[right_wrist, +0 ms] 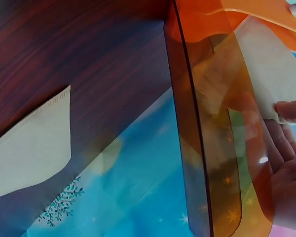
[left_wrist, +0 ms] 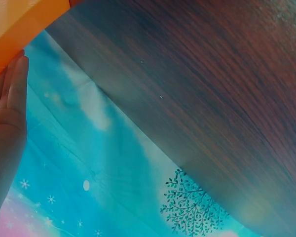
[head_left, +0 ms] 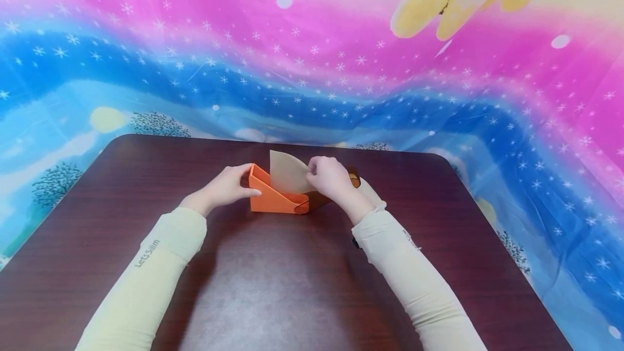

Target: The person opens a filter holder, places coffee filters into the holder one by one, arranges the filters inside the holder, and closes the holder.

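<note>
An orange filter holder [head_left: 274, 200] with a see-through amber lid [right_wrist: 219, 163] swung open stands on the table. My left hand [head_left: 228, 184] holds its left end, thumb on the front side; straight fingers [left_wrist: 16, 94] lie against the box in the left wrist view. With thumb and fingertips my right hand [head_left: 332, 176] pinches a beige paper coffee filter [head_left: 287, 171], whose lower part is hidden inside the holder. A second coffee filter [right_wrist: 37, 143] lies flat on the table to the right, partly behind my right wrist in the head view.
The dark wood table [head_left: 273, 286] has rounded far corners. A colourful printed cloth [head_left: 312, 69] with snowflakes hangs behind and around it. The open lid sticks out to the right, below my right hand.
</note>
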